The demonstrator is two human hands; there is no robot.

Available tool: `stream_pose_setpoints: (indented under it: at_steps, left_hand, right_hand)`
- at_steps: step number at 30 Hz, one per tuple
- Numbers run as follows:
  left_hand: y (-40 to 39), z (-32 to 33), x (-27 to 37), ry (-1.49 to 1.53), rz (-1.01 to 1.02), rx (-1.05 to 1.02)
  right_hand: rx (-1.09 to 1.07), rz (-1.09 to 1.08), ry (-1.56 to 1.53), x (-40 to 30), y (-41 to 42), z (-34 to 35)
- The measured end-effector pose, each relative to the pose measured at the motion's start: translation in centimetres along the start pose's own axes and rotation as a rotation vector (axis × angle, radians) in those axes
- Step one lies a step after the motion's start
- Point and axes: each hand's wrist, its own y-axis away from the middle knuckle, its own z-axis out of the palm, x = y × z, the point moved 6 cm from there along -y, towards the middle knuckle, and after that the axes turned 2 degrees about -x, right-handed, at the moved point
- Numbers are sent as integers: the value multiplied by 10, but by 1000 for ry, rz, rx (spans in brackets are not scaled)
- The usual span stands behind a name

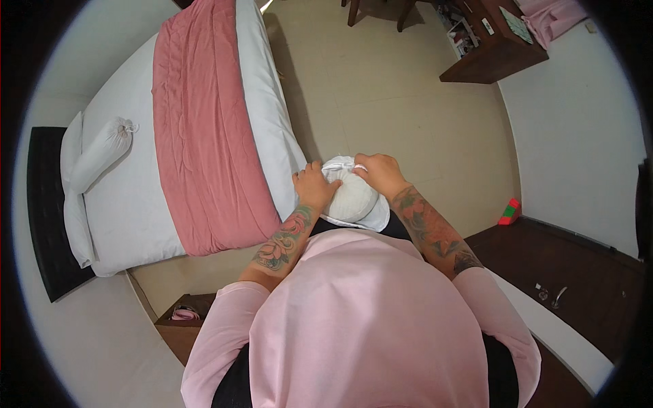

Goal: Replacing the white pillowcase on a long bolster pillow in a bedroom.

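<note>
A white bolster stands on end before me, close to my body, with its round end facing up. White cloth is gathered around that end, and a loose edge hangs out at the lower right. On the bolster's left side, my left hand grips the cloth edge, its thumb over the bolster's end. My right hand pinches the gathered cloth at the upper right between thumb and fingers. The lower part of the bolster is hidden from this view.
At left is a bed with a white sheet, a folded pink blanket and another white bolster. A wooden desk stands upper right. A brown door with a metal handle is at right, and a wooden cabinet is lower left.
</note>
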Motion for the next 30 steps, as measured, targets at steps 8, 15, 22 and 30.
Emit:
stream_pose_setpoints:
  at_steps: [8, 15, 22, 30]
  left_hand:
    - [-4, -14, 10, -55, 7, -17]
    - [1, -39, 9, -55, 3, 157]
    - [24, -45, 43, -48, 131, 54]
    - [8, -8, 23, 46, 19, 102]
  right_hand:
    - [452, -88, -341, -5, -7, -29]
    - [-55, -91, -1209, -59, 15, -121]
    - [25, -104, -974, -102, 37, -141]
    - [137, -349, -836, -134, 75, -184]
